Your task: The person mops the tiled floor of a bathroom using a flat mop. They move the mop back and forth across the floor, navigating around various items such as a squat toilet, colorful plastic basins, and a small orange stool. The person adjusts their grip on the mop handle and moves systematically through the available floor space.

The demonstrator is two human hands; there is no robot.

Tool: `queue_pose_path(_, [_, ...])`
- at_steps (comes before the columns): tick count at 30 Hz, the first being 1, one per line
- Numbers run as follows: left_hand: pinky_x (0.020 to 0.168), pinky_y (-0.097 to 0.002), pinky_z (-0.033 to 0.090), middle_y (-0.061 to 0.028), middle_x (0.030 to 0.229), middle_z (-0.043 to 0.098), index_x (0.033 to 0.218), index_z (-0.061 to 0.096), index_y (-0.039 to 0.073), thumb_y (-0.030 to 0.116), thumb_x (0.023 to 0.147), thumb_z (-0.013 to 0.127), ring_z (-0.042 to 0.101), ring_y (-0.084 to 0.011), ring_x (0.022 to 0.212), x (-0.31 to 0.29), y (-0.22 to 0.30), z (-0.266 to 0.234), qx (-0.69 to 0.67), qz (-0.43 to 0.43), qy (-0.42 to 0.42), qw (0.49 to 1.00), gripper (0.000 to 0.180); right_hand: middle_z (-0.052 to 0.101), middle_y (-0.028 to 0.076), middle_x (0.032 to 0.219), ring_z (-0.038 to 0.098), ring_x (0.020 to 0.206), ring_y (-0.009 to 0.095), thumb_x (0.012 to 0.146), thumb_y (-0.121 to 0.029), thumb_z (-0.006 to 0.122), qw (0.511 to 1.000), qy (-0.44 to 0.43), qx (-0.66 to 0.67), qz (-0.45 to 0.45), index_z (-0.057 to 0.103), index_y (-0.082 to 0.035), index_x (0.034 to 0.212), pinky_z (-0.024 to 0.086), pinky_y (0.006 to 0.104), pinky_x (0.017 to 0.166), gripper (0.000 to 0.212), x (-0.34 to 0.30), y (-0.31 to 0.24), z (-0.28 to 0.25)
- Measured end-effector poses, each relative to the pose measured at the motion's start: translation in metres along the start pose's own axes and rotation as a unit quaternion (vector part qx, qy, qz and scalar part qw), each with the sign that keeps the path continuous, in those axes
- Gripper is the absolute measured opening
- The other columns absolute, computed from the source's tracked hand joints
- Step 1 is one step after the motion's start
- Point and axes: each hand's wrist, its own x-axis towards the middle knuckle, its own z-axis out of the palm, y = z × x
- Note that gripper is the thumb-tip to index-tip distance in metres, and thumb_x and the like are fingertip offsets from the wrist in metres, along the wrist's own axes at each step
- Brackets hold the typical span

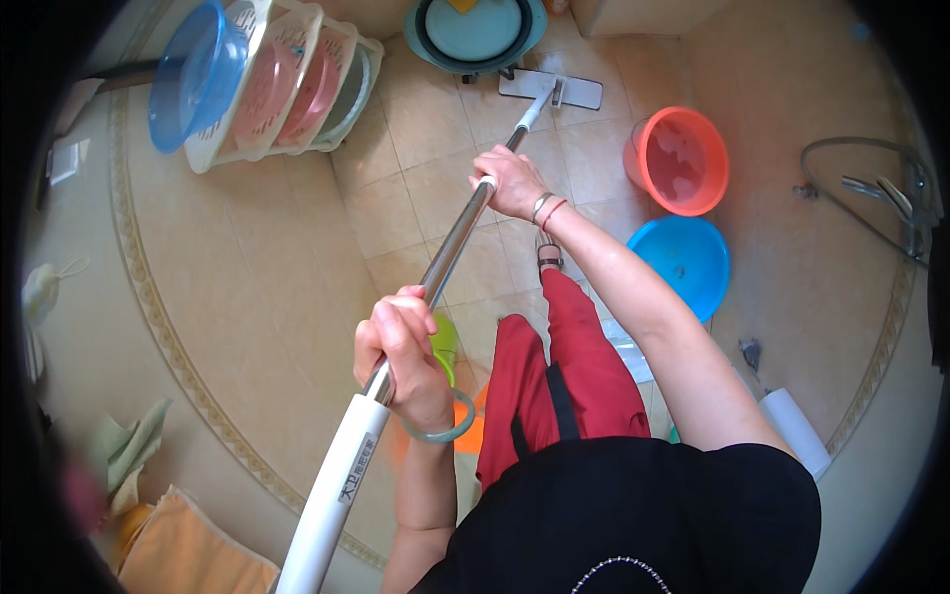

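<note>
Black shirt cloth sits nearest, and at its left the mop slants up rightward to a pad on the tiles beside the teal basin. The left hand wraps snugly round the mop and the right hand closes round it farther along; good handling probably means the left guiding, the right pressing evenly, with the pad flat and clear of the red bucket. At lower left the mop's end is cut off, the green thing behind the left hand defies naming, and the pad's underside is hidden.
</note>
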Motion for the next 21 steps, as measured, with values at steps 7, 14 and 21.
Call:
queue_pose_path(7, [0.091, -0.041, 0.045, 0.0002, 0.056, 0.036, 0.068, 0.037, 0.01, 0.01, 0.1, 0.042, 0.043, -0.0122, 0.061, 0.002, 0.017, 0.004, 0.024, -0.017, -0.004, 1.0, 0.033, 0.063, -0.001, 0.08, 0.057, 0.089, 0.023, 0.076, -0.02, 0.062, 0.998, -0.052, 0.007, -0.023, 0.058, -0.017, 0.073, 0.046, 0.0414, 0.07, 0.006, 0.0, -0.003, -0.003])
queue_pose_path(14, [0.092, -0.0407, 0.043, 0.0003, 0.056, 0.034, 0.069, 0.035, 0.011, 0.01, 0.101, 0.04, 0.043, -0.0128, 0.063, 0.0, 0.018, 0.004, 0.017, -0.017, -0.007, 1.0, 0.033, 0.062, 0.0, 0.078, 0.057, 0.089, 0.025, 0.075, -0.018, 0.063, 0.997, -0.063, 0.02, -0.035, 0.058, -0.015, 0.073, 0.047, 0.0418, 0.069, 0.005, -0.001, -0.005, -0.005])
queue_pose_path(21, [0.092, -0.0406, 0.042, 0.0004, 0.058, 0.033, 0.069, 0.034, 0.012, 0.012, 0.101, 0.04, 0.042, -0.0123, 0.064, -0.008, 0.004, 0.005, -0.016, 0.001, 0.003, 1.0, 0.032, 0.065, 0.001, 0.082, 0.058, 0.092, 0.026, 0.075, -0.018, 0.063, 0.993, -0.099, -0.004, -0.06, 0.06, -0.015, 0.074, 0.048, 0.0437, 0.071, 0.004, 0.009, -0.007, -0.019])
